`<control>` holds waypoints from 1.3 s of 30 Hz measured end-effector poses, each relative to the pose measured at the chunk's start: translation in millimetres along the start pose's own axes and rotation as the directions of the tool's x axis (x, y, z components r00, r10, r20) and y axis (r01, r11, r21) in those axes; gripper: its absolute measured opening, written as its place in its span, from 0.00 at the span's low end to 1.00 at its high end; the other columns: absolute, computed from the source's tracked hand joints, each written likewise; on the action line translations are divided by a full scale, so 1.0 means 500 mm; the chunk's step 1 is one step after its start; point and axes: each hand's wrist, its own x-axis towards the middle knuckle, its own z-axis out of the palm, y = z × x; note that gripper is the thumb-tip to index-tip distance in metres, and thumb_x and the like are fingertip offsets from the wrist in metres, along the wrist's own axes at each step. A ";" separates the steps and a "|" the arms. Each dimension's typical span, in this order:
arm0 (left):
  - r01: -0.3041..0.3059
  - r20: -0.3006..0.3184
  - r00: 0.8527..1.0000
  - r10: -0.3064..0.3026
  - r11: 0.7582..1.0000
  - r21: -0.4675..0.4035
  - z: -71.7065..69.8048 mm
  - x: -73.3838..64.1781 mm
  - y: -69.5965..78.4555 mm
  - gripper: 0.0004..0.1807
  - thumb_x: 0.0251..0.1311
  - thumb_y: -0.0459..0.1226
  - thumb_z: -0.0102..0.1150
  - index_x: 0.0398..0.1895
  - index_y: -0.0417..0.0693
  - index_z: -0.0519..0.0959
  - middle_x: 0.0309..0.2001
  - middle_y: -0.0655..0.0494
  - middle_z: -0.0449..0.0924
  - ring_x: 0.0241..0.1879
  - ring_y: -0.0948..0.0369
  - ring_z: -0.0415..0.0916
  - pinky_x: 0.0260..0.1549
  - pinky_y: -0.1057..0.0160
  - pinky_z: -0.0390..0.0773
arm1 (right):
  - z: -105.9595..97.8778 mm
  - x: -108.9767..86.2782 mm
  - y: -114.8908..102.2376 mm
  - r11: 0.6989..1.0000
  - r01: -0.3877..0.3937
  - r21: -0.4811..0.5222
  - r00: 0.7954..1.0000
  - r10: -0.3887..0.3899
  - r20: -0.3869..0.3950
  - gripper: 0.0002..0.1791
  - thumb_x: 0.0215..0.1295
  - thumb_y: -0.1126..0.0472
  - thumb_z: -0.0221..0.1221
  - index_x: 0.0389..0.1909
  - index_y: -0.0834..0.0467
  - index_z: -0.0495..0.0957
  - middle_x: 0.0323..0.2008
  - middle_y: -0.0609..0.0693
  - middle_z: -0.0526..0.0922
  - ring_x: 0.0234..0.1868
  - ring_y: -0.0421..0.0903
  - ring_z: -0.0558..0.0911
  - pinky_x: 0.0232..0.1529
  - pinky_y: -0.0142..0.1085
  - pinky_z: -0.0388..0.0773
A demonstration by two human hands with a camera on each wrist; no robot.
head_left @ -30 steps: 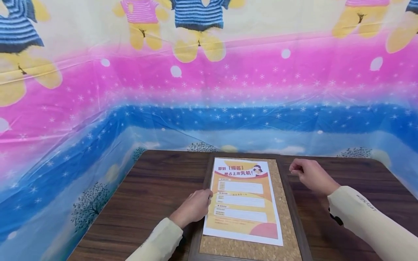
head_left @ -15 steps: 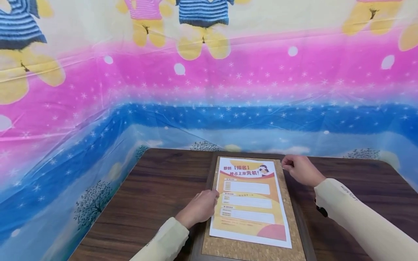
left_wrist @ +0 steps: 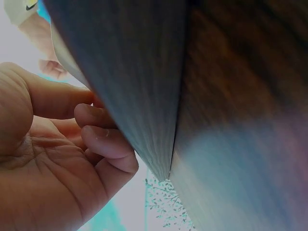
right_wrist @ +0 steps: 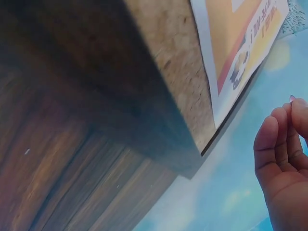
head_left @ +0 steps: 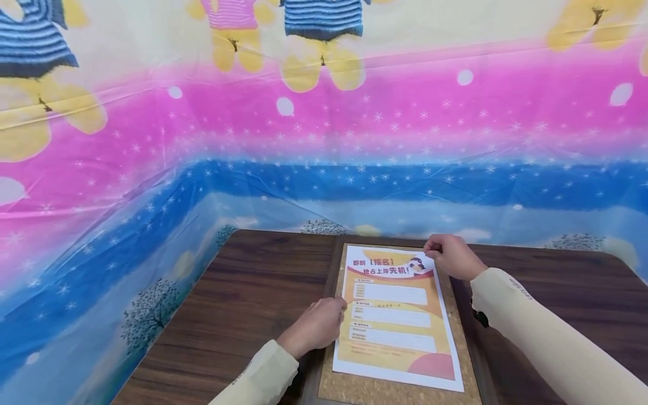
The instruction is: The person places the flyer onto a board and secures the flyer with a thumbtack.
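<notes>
A printed sheet (head_left: 397,315) with orange, yellow and red graphics lies on a cork board (head_left: 354,388) in a dark wood frame. At the sheet's left edge, my left hand (head_left: 319,323) grips with thumb and curled fingers; in the left wrist view that hand (left_wrist: 67,139) is close beside the frame's side (left_wrist: 139,82), which hides the fingertips partly. My right hand (head_left: 453,256) is over the sheet's top right corner, fingers curled and thumb pressed to them. In the right wrist view a small pinkish tip (right_wrist: 292,98) shows between its fingertips; its kind is unclear.
The board lies on a dark brown wooden table (head_left: 263,275). Behind and to the left hangs a colourful cloth (head_left: 324,180) with bears, snowflakes and trees, close to the table's back edge. The cork shows bare along the sheet's right side and bottom.
My right hand has moved left, from beyond the frame's right side to above the sheet's top right corner. The left hand stays at the sheet's left edge. The head view has shifted slightly.
</notes>
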 end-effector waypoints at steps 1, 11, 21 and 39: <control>-0.004 -0.001 1.000 0.004 1.000 0.004 0.000 0.000 0.000 0.14 0.67 0.32 0.49 0.53 0.40 0.75 0.42 0.50 0.78 0.27 0.63 0.69 0.22 0.64 0.70 | 0.004 0.006 -0.001 1.000 -0.001 0.000 1.000 0.001 0.000 0.05 0.68 0.68 0.53 0.37 0.63 0.78 0.33 0.57 0.78 0.29 0.48 0.72 0.30 0.39 0.70; -0.018 0.003 1.000 0.018 1.000 0.016 -0.001 -0.001 -0.003 0.13 0.67 0.31 0.50 0.52 0.41 0.75 0.41 0.52 0.77 0.26 0.64 0.68 0.21 0.65 0.70 | 0.033 0.042 -0.017 0.999 -0.037 0.033 0.999 0.036 0.027 0.05 0.68 0.67 0.53 0.37 0.63 0.77 0.34 0.57 0.78 0.32 0.49 0.73 0.35 0.42 0.71; -0.023 -0.007 1.000 0.023 1.000 0.003 -0.002 -0.003 -0.004 0.12 0.66 0.31 0.51 0.51 0.40 0.75 0.38 0.51 0.77 0.26 0.64 0.68 0.20 0.65 0.69 | 0.061 0.068 -0.018 0.997 -0.062 0.047 0.997 0.060 0.046 0.04 0.68 0.67 0.54 0.37 0.63 0.77 0.32 0.56 0.78 0.31 0.49 0.74 0.34 0.41 0.71; -0.021 0.002 1.000 0.021 1.000 0.022 0.001 0.002 0.001 0.06 0.65 0.30 0.52 0.43 0.42 0.76 0.29 0.58 0.72 0.23 0.64 0.66 0.20 0.66 0.69 | 0.090 0.111 -0.028 0.982 -0.165 0.093 0.981 0.154 0.114 0.05 0.69 0.64 0.54 0.39 0.62 0.76 0.35 0.57 0.76 0.33 0.50 0.74 0.28 0.39 0.72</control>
